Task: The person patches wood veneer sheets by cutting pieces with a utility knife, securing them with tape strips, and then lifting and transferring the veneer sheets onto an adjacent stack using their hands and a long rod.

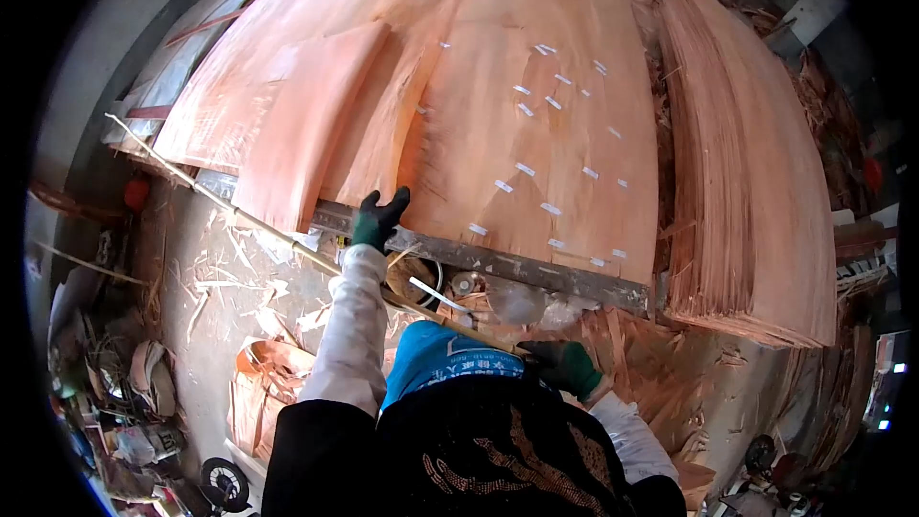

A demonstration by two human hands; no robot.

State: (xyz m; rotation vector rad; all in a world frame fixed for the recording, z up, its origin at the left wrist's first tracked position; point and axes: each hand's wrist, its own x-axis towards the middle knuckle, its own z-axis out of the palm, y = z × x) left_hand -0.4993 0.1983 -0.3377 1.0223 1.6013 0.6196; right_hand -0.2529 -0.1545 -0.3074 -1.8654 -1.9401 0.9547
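Note:
My left hand (380,217), in a dark green and black glove, reaches to the front edge of a large wood veneer sheet (565,134). Its fingers are spread, near a narrower veneer strip (306,120) lying on top at the left. Several short white tape pieces (525,169) dot the sheet. A long thin bamboo pole (239,217) slants from the far left, passes by my left forearm and ends at my right hand (570,369). That gloved hand is closed around the pole's near end, close to my waist; its fingertips are partly hidden.
A tall stack of veneer sheets (756,182) stands to the right. A dark board edge (536,268) runs along the front of the work surface. Veneer scraps (268,373) litter the floor. Clutter and a small wheel (225,484) are at lower left.

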